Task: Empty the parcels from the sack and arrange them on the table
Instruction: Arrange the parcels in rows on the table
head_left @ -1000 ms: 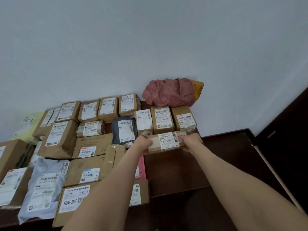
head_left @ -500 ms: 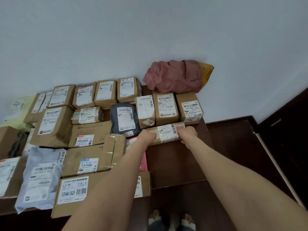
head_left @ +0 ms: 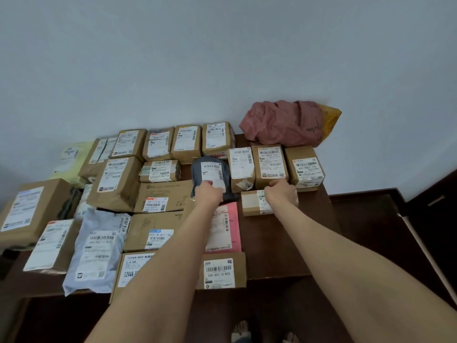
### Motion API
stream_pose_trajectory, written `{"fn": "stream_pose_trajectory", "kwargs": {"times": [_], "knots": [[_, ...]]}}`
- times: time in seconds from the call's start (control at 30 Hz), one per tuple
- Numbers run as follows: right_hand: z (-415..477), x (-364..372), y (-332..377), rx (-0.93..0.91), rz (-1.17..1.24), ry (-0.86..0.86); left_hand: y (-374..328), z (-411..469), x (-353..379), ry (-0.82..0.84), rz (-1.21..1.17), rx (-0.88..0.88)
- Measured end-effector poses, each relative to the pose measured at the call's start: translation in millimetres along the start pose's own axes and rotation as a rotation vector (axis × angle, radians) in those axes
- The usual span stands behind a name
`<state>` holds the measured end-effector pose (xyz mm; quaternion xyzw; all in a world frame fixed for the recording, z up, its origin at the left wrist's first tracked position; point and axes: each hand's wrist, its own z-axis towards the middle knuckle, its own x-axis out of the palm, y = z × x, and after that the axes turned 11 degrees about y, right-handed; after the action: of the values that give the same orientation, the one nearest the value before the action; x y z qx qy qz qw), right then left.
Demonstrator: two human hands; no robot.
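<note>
Cardboard parcel (head_left: 252, 203) lies near table's (head_left: 284, 243) right edge

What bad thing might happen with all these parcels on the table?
1. The long box and the labelled box beside it seem to stick out past the front edge of the table; a bumping arm might knock them down toward the feet below.
2. The right hand grips the small box close to its neighbours; a hard push might shove the corner box toward the right edge.
</note>
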<state>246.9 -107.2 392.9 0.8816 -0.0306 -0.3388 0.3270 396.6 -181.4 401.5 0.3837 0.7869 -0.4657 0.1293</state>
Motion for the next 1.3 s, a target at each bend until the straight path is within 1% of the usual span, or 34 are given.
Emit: {"fn": "stream_pose_trajectory", "kwargs": {"times": [0.07,0.13,0.2,0.27,0.33,0.43,0.57,0.7,0.8,1.0,1.1,1.3], "knots": [[-10,19,15,-0.059,-0.024,0.079,10,0,-20,-0.036,0.046,-0.011],[-18,42,27,-0.07,-0.029,0.186,22,-1,-34,-0.045,0.066,-0.06],[-28,64,35,-0.019,0.032,0.339,36,-1,-44,-0.025,0.032,-0.114],[-38,82,40,0.039,0.141,0.481,49,0,-49,0.019,-0.002,-0.118],[-46,96,43,0.085,0.225,0.56,59,3,-52,0.066,-0.04,-0.127],[-51,111,44,0.121,0.288,0.625,70,8,-55,0.085,-0.055,-0.142],[-54,123,48,0.135,0.378,0.647,75,14,-55,0.137,-0.048,-0.12],[-54,121,54,0.146,0.453,0.602,65,8,-60,0.13,-0.07,-0.11],[-51,110,58,0.126,0.483,0.546,56,7,-67,0.138,-0.175,-0.099],[-53,71,61,0.053,0.553,0.459,29,-8,-62,0.144,-0.261,0.003],[-52,47,50,0.063,0.594,0.44,13,-22,-48,0.175,-0.292,0.03],[-57,-13,20,0.048,0.701,0.389,-20,-54,-11,0.225,-0.274,0.106]]}}
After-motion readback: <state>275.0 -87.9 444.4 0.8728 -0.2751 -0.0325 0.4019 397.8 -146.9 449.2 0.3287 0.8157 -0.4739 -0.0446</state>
